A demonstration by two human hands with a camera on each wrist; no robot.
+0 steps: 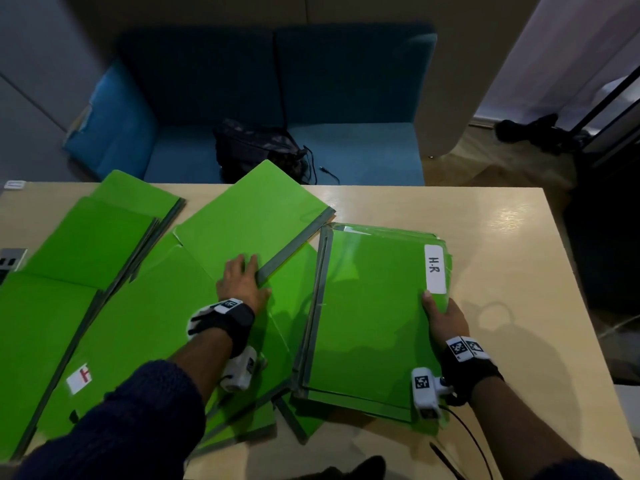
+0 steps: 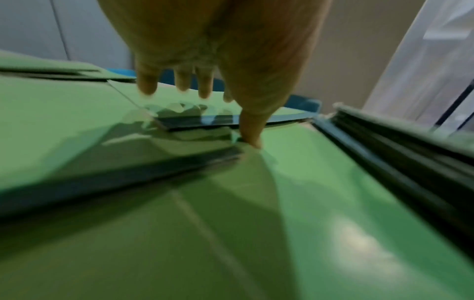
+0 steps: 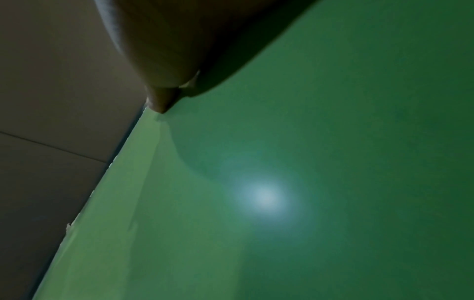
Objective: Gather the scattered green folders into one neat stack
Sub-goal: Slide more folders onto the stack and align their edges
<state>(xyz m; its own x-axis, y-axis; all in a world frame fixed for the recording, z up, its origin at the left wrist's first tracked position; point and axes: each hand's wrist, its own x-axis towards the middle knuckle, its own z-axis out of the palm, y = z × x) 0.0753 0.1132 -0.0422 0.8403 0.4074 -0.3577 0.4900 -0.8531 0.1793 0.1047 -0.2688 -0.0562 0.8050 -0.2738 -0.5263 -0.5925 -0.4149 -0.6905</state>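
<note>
Left hand (image 1: 242,282) has its fingers straight and spread, flat on the near corner of the tilted green folder (image 1: 256,216), thumb down beside its grey spine. Right hand (image 1: 446,320) clamps the right edge of the folder stack (image 1: 374,306), thumb on top near the H.R label (image 1: 435,269). Stack lies right of centre on the surface (image 1: 502,237); loose folders (image 1: 86,244) overlap at left

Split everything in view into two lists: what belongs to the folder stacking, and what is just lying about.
Job in hand:
H.R stack, held at its edge by the right hand
tilted folder under the left hand
loose folders at the left

Lying about:
black bag
blue sofa
</note>
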